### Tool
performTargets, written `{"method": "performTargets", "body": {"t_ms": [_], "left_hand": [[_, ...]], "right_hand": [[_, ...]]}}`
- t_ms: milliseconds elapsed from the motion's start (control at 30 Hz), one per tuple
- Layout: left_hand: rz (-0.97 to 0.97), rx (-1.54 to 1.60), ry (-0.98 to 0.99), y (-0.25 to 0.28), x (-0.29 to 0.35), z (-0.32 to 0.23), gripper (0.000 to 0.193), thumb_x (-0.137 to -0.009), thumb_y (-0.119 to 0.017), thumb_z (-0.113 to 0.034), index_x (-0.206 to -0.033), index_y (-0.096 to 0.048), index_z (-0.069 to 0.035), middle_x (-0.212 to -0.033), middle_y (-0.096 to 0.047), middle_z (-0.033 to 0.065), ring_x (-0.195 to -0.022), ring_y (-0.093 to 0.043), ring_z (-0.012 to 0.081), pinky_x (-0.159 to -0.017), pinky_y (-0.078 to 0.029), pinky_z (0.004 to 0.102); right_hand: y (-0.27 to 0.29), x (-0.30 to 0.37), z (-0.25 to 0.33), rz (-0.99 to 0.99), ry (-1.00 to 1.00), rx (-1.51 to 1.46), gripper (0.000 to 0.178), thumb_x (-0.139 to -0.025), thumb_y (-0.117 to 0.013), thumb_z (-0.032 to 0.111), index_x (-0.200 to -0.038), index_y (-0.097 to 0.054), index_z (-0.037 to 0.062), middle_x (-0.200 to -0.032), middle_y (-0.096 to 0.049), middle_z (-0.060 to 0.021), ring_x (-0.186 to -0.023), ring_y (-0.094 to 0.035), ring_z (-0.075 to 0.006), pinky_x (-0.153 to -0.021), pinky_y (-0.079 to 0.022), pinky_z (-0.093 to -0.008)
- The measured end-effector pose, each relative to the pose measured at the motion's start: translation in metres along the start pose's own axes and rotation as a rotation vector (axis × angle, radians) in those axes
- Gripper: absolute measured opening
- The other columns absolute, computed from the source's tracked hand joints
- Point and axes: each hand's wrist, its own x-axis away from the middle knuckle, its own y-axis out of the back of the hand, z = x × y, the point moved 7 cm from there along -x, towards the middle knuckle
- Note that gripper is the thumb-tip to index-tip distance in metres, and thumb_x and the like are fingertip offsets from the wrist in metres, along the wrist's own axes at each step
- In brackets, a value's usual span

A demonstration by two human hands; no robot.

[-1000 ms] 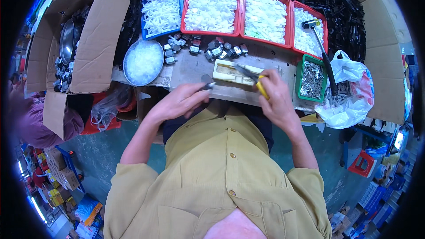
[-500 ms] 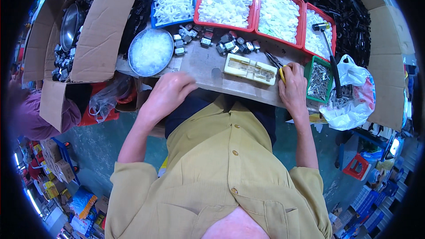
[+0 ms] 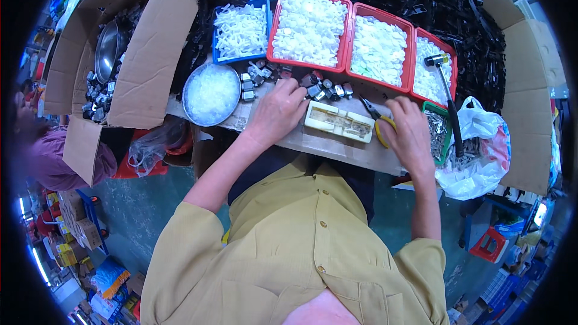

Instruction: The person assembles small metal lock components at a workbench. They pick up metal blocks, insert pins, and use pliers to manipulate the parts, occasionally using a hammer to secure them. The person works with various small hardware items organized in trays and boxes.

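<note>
My left hand lies on the cardboard-covered bench, fingers stretched toward a cluster of small grey metal parts; whether it grips one I cannot tell. A cream plastic jig block sits between my hands. My right hand rests right of the block, closed on yellow-handled pliers whose jaws point up-left. A green tray of small metal pins is just right of that hand.
Behind the bench stand three red bins and a blue bin of white plastic parts, plus a round metal bowl. A hammer lies over the right bin. A cardboard box with metal parts is left; a white plastic bag right.
My left hand has reached forward from the bench's near edge to the grey metal parts. My right hand with the pliers has shifted right, off the cream block.
</note>
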Motion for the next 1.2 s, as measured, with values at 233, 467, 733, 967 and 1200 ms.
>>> {"method": "performTargets", "body": {"t_ms": [233, 467, 733, 967, 1200], "left_hand": [[-0.017, -0.031, 0.051, 0.003, 0.013, 0.001, 0.02, -0.086, -0.07, -0.014, -0.101, -0.066, -0.001, -0.09, -0.057, 0.0128, -0.087, -0.059, 0.0308, -0.072, -0.049, 0.0414], [-0.123, 0.049, 0.061, 0.006, 0.023, 0.004, 0.023, -0.081, -0.076, -0.014, -0.099, -0.068, -0.002, -0.084, -0.057, 0.01, -0.078, -0.058, 0.0279, -0.066, -0.047, 0.0394], [-0.177, 0.12, 0.094, 0.008, 0.027, 0.012, 0.023, -0.08, -0.076, -0.016, -0.099, -0.069, -0.004, -0.083, -0.057, 0.0084, -0.077, -0.057, 0.0261, -0.066, -0.047, 0.038], [-0.201, 0.179, 0.07, 0.009, 0.029, 0.012, 0.023, -0.079, -0.077, -0.014, -0.097, -0.069, -0.004, -0.083, -0.056, 0.0096, -0.078, -0.057, 0.0272, -0.067, -0.046, 0.0385], [-0.258, 0.219, 0.072, 0.011, 0.035, 0.013, 0.025, -0.075, -0.077, -0.01, -0.097, -0.069, -0.002, -0.085, -0.056, 0.0113, -0.081, -0.057, 0.0293, -0.072, -0.047, 0.0394]], "right_hand": [[0.022, -0.135, 0.016, -0.29, 0.235, -0.073, 0.014, -0.086, -0.067, 0.011, -0.095, -0.065, -0.0001, -0.095, -0.063, -0.016, -0.09, -0.064, -0.034, -0.076, -0.051, -0.0447], [-0.024, -0.293, 0.052, -0.28, 0.329, -0.011, 0.014, -0.089, -0.065, 0.01, -0.1, -0.069, 0.0014, -0.099, -0.065, -0.0151, -0.094, -0.066, -0.0344, -0.081, -0.052, -0.0425], [-0.047, -0.343, 0.074, -0.153, 0.381, 0.312, 0.015, -0.088, -0.066, 0.014, -0.098, -0.069, 0.0028, -0.099, -0.069, -0.0128, -0.093, -0.068, -0.0325, -0.08, -0.055, -0.0458], [0.028, -0.314, 0.044, -0.545, 0.348, 0.235, 0.011, -0.086, -0.06, 0.013, -0.089, -0.065, 0.0039, -0.087, -0.066, -0.0152, -0.081, -0.067, -0.0348, -0.07, -0.052, -0.0447], [0.04, -0.171, 0.045, -0.249, 0.356, -0.21, 0.021, -0.088, -0.065, 0.0, -0.108, -0.061, 0.0037, -0.089, -0.068, -0.0161, -0.082, -0.069, -0.0303, -0.073, -0.053, -0.0367]]}}
